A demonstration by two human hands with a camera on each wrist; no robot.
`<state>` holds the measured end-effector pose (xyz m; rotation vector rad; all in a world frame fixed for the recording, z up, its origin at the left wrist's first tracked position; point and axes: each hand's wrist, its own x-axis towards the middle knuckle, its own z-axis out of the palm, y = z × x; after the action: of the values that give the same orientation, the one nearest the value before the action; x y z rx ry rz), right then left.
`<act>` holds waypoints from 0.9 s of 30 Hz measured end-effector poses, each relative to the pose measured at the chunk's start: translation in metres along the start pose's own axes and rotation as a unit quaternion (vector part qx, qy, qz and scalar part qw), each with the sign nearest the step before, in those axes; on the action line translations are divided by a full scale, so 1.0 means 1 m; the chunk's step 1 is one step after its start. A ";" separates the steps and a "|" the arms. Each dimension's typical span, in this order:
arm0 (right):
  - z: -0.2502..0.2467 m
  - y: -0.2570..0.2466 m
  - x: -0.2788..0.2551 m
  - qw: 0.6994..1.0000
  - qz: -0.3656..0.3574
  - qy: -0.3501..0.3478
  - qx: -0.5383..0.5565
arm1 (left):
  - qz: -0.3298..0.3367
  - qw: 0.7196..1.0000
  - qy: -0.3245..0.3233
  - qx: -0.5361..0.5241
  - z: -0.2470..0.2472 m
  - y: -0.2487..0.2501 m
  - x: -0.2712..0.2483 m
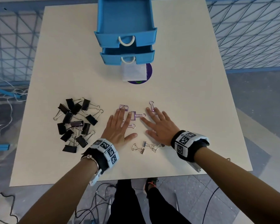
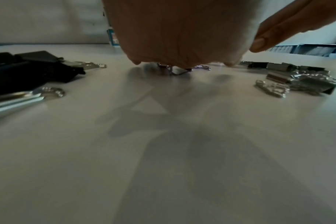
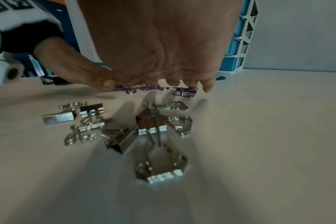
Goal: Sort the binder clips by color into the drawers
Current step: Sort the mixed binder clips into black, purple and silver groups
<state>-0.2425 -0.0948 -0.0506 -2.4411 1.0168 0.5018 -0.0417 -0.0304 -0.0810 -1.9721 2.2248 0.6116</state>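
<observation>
Head view: my left hand (image 1: pixel 118 126) and right hand (image 1: pixel 160 125) lie flat mid-counter, fingers spread over purple clips (image 1: pixel 133 114); blue drawers (image 1: pixel 125 38) open at far edge.
Right wrist: shows silver clips (image 3: pixel 125 136) shiny, tangled, toward near edge.

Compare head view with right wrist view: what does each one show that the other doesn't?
Head only: the two open blue drawers, the black clip pile spread at the left, and both hands flat, left hand and right hand. Right wrist only: the silver clips close up, showing their shaped wire handles. Both: purple clips under the fingers, on the white table.
</observation>
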 end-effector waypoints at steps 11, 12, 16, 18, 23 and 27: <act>0.002 -0.003 0.012 1.000 0.001 0.013 0.015 | 0.044 0.998 -0.020 0.039 -0.011 0.009 0.037; 0.003 -0.003 0.013 1.000 0.002 0.016 0.015 | 0.043 0.998 -0.017 0.045 -0.012 0.010 0.039; 0.003 -0.009 0.018 0.999 0.000 0.028 0.019 | 0.054 0.997 -0.019 0.047 -0.013 0.008 0.046; 0.002 -0.010 0.020 0.999 -0.002 0.038 0.031 | 0.054 0.997 -0.013 0.052 -0.015 0.008 0.046; -0.003 0.000 0.008 0.993 -0.015 0.108 0.053 | 0.043 0.998 0.040 -0.001 -0.035 0.006 0.036; 0.012 0.013 -0.027 0.992 -0.025 0.112 0.047 | 0.098 0.992 0.073 -0.031 -0.029 0.012 -0.006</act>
<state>-0.2724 -0.0814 -0.0505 -2.4700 1.0396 0.1611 -0.0469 -0.0344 -0.0500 -1.8976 2.5386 0.5797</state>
